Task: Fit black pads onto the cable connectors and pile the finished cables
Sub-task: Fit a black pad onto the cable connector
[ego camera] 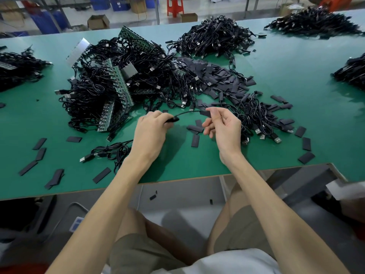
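Observation:
My left hand (pixel 151 128) grips the near end of a thin black cable (pixel 187 112) just above the green table (pixel 276 135). My right hand (pixel 224 127) pinches a black pad (pixel 205 113) at the cable's other end between thumb and forefinger. The connector under the pad is hidden. A heap of loose black pads (pixel 213 76) lies behind my hands. A big tangle of black USB cables with green circuit strips (pixel 110 84) sits to the left, and a smaller bunch of cables (pixel 256 117) lies right of my right hand.
More cable piles lie at the back centre (pixel 213 36), back right (pixel 314 22), far right (pixel 351 72) and far left (pixel 17 66). Single pads (pixel 195 140) and a coiled cable (pixel 110 152) are scattered near the table's front edge (pixel 177 180). Boxes and a red stool (pixel 174 5) stand beyond.

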`<state>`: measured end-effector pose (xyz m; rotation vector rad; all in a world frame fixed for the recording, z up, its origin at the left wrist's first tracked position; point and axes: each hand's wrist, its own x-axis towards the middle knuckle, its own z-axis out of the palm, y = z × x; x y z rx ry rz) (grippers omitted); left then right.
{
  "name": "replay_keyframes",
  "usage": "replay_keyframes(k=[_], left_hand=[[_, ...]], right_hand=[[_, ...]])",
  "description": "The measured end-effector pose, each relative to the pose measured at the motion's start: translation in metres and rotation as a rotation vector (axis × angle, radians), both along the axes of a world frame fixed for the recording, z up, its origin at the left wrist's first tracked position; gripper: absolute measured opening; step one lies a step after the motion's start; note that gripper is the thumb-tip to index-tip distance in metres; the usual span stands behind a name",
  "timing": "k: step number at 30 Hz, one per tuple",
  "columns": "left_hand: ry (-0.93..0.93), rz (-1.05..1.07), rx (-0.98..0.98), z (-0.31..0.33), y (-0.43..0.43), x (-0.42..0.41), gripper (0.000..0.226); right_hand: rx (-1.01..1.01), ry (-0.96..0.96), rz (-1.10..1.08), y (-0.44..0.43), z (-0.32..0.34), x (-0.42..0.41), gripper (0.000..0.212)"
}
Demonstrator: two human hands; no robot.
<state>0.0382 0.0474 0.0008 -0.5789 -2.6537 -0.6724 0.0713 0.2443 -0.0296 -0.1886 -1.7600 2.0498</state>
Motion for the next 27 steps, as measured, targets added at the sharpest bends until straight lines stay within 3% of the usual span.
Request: replay_keyframes(k=[4, 10, 18, 22, 27], left_hand=[[-0.014, -0.016, 0.245, 0.022, 0.017, -0.002, 0.016], [-0.243, -0.151, 0.537, 0.067, 0.065, -0.013, 0.017], [-0.872, -0.290, 0.879, 0.070, 0.138, -0.027, 0.040], [-0.730, -0.295, 0.762, 0.051, 0.130, -0.022, 0.025], [-0.485, -0.158, 0.726, 0.033, 0.082, -0.032, 0.021]], right_hand=[[-0.026, -0.034, 0.054, 0.000, 0.002, -0.002, 0.029], [0.374, -0.146, 0.136, -0.007, -0.004, -0.006, 0.014], [0.525, -0.221, 0.237, -0.012, 0.001, -0.007, 0.008], [0.563, -0.182, 0.189, -0.008, 0.000, -0.006, 0.025], [0.424, -0.135, 0.079, -0.007, 0.000, -0.005, 0.016]])
